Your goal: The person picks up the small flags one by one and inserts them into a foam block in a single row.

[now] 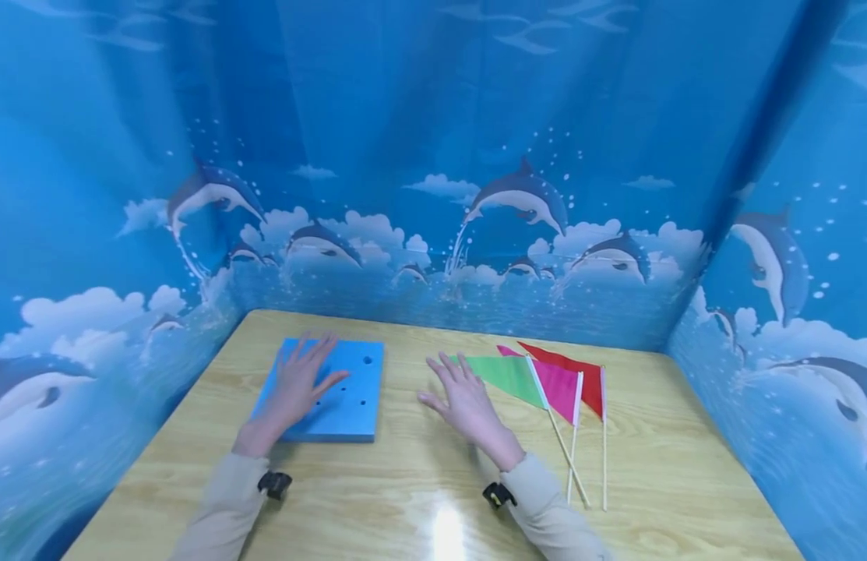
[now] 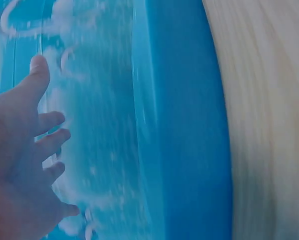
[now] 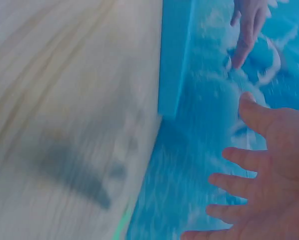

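Note:
My left hand [image 1: 296,393] is held over the blue block [image 1: 366,382], fingers spread and nothing in them. Small dark holes show in the block's top face; the hand covers part of it. In the left wrist view the same hand [image 2: 24,155] appears with its fingers apart, beside the block's side [image 2: 189,125]. My right hand [image 1: 471,409] is above the table, left of the flags, also with spread fingers and holding nothing. Nearest to it is a green flag [image 1: 506,378]; a pink flag [image 1: 559,386] and a red flag [image 1: 580,374] lie further right, their sticks partly crossing.
The wooden table [image 1: 405,475] has a light grain and a bright reflection near its front. A blue curtain [image 1: 377,156] printed with dolphins and clouds surrounds its back and sides. A black strap [image 1: 275,485] sits on the left wrist, another [image 1: 499,495] on the right.

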Demonstrator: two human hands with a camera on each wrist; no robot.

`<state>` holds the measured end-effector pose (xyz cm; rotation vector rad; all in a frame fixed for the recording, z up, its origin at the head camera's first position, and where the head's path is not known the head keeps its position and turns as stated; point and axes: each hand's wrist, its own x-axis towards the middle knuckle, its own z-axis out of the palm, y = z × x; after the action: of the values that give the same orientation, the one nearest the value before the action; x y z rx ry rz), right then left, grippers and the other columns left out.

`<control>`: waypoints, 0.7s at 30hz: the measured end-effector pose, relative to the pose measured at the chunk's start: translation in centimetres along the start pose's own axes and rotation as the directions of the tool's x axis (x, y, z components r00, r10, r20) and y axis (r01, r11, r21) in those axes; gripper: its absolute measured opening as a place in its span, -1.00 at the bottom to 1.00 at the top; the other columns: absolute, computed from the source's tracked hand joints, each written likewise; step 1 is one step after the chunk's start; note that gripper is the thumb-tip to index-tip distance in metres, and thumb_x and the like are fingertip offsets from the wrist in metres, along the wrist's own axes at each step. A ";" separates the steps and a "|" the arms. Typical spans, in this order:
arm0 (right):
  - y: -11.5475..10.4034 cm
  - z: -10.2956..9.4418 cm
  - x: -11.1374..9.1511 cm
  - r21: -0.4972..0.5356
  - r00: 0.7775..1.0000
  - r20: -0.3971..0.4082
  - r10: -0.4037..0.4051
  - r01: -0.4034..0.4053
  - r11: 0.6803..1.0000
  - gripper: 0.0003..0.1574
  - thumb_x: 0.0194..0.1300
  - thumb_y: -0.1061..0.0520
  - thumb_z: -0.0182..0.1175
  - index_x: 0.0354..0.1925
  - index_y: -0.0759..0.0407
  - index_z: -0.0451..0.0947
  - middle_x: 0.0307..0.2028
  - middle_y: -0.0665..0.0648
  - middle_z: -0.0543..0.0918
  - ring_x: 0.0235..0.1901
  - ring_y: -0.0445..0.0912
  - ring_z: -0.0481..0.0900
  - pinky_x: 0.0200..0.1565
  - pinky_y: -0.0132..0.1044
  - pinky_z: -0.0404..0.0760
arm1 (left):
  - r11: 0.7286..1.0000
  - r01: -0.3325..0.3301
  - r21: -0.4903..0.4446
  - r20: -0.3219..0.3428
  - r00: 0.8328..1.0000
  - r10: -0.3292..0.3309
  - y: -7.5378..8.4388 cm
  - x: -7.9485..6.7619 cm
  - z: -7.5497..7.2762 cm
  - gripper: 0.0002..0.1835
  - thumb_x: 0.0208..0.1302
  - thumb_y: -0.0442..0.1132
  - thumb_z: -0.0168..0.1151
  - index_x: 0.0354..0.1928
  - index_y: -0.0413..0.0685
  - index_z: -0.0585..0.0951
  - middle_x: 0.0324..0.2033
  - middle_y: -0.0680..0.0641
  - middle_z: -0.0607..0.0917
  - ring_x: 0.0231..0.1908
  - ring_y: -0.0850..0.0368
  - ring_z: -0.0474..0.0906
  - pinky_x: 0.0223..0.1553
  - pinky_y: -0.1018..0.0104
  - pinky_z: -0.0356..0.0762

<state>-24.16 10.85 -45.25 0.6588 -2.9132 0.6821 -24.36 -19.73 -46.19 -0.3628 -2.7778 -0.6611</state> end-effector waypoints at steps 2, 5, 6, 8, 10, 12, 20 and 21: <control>-1.1 1.0 0.6 0.002 0.998 0.051 -0.023 0.023 1.000 -0.12 0.43 -0.22 0.20 0.54 0.05 0.20 0.55 0.22 0.15 0.55 0.30 -0.07 0.39 0.45 0.09 | 1.000 0.016 -0.025 0.020 1.000 -0.015 -1.5 -0.7 -0.8 -0.22 0.44 0.10 0.21 0.53 -0.13 0.26 0.50 -0.27 0.26 0.55 -0.35 -0.15 0.36 -0.60 -0.34; -2.7 2.2 1.5 -0.010 0.992 0.116 -0.053 0.055 0.998 -0.11 0.43 -0.24 0.19 0.55 0.04 0.19 0.57 0.17 0.12 0.56 0.27 -0.08 0.40 0.43 0.10 | 0.998 0.044 -0.036 0.054 0.998 -0.042 -3.6 -1.9 -1.8 -0.21 0.44 0.14 0.19 0.54 -0.10 0.25 0.50 -0.31 0.23 0.55 -0.37 -0.19 0.31 -0.66 -0.38; -3.2 2.6 1.7 -0.023 0.989 0.135 -0.063 0.067 0.997 -0.10 0.42 -0.25 0.19 0.55 0.04 0.19 0.57 0.16 0.12 0.56 0.26 -0.08 0.40 0.42 0.11 | 0.998 0.051 -0.034 0.064 0.997 -0.049 -4.2 -2.3 -2.1 -0.21 0.44 0.16 0.18 0.55 -0.09 0.24 0.51 -0.31 0.23 0.54 -0.38 -0.18 0.30 -0.67 -0.37; -3.9 3.3 2.0 -0.045 0.983 0.165 -0.078 0.087 0.995 -0.09 0.41 -0.26 0.20 0.55 0.04 0.20 0.57 0.15 0.13 0.56 0.25 -0.05 0.40 0.41 0.15 | 0.998 0.057 -0.041 0.087 0.995 -0.054 -5.2 -3.1 -2.5 -0.19 0.43 0.17 0.19 0.55 -0.08 0.24 0.51 -0.33 0.21 0.53 -0.41 -0.17 0.27 -0.70 -0.35; -4.6 3.8 2.2 -0.062 0.976 0.202 -0.087 0.101 0.993 -0.07 0.40 -0.27 0.20 0.55 0.02 0.18 0.57 0.14 0.13 0.56 0.24 -0.05 0.40 0.39 0.15 | 0.996 0.067 -0.051 0.118 0.991 -0.061 -5.9 -3.8 -2.8 -0.17 0.41 0.18 0.21 0.54 -0.11 0.24 0.51 -0.35 0.20 0.51 -0.46 -0.16 0.26 -0.71 -0.33; -5.1 4.3 2.3 -0.090 0.967 0.237 -0.090 0.115 0.989 -0.05 0.39 -0.29 0.19 0.57 0.01 0.15 0.57 0.14 0.12 0.57 0.22 -0.06 0.41 0.37 0.15 | 0.996 0.076 -0.054 0.155 0.986 -0.067 -6.5 -4.5 -3.1 -0.14 0.38 0.18 0.24 0.53 -0.17 0.25 0.50 -0.36 0.20 0.50 -0.49 -0.15 0.25 -0.72 -0.31; -5.7 5.4 2.2 -0.151 0.947 0.309 -0.084 0.136 0.979 -0.12 0.48 -0.31 0.06 0.59 -0.08 0.10 0.59 0.04 0.07 0.58 0.13 -0.07 0.43 0.32 0.16 | 0.993 0.117 -0.023 0.251 0.962 -0.107 -7.1 -5.6 -3.1 -0.09 0.34 0.22 0.26 0.50 -0.25 0.27 0.50 -0.38 0.16 0.47 -0.54 -0.12 0.20 -0.75 -0.30; -5.6 5.4 2.2 -0.142 0.947 0.310 -0.084 0.134 0.981 -0.12 0.48 -0.31 0.05 0.59 -0.08 0.10 0.59 0.03 0.07 0.58 0.13 -0.07 0.43 0.32 0.16 | 0.993 0.118 -0.021 0.252 0.962 -0.109 -7.0 -5.6 -3.0 -0.09 0.34 0.22 0.26 0.50 -0.26 0.27 0.50 -0.38 0.16 0.47 -0.55 -0.12 0.20 -0.75 -0.30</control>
<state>-23.63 3.08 -47.44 0.9746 -3.1293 0.3533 -20.67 -28.23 -48.11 -0.3156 -3.0499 -0.7386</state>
